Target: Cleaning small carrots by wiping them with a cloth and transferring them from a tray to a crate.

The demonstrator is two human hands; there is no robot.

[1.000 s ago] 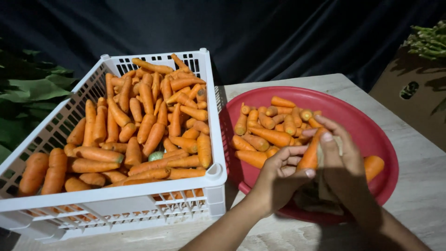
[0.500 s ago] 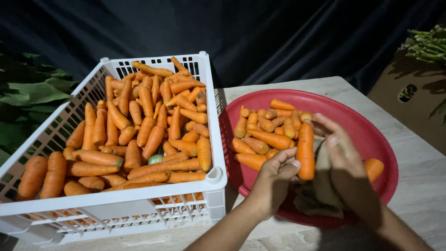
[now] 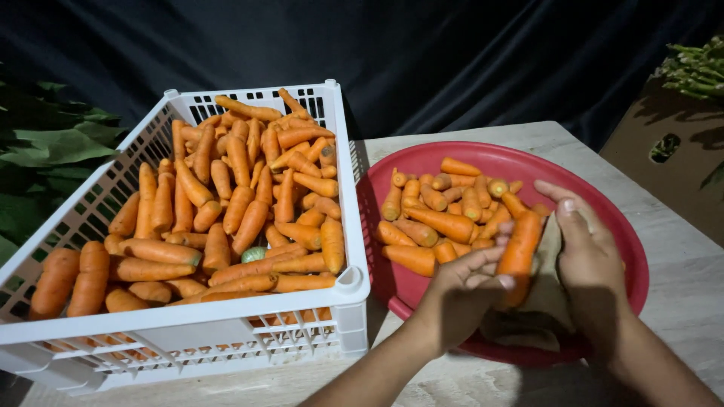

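Carrot in hand: one orange carrot (image 3: 519, 252) stands nearly upright between the two hands, over the near part of the red basin, its lower end hidden behind the left fingers.
Left hand: the left hand (image 3: 460, 290) comes up from below, fingers curled and pressed against the lower half of the carrot, fingertips (image 3: 504, 280) touching its left side.
Right hand: the right hand (image 3: 590, 260) sits just right of the carrot, fingers held together and slightly bent, thumb stretched up along the carrot's right side; it presses a tan cloth (image 3: 547, 256) against the carrot.
Cloth: the cloth hangs down below both hands, its lower folds (image 3: 520, 325) lying on the basin floor.
Red basin: the round red basin (image 3: 630, 249) lies under and beyond the fingers, on a pale stone-look table (image 3: 679, 279).
Trimmed carrots: a heap of short carrots (image 3: 445, 215) lies in the basin just beyond and left of the left fingertips, apart from the held carrot.
White crate: a white slatted plastic crate (image 3: 188, 343) stands well to the left of the left hand, its wall touching the basin's rim, and is heaped with longer carrots (image 3: 241, 203).
Green piece: a small green object (image 3: 253, 254) lies among the crate's carrots.
Leaves: big green leaves (image 3: 45, 151) lie beyond the crate on the far left.
Box: a brown cardboard box (image 3: 667, 151) with green stalks (image 3: 697, 68) on top stands far right, beyond the right hand.
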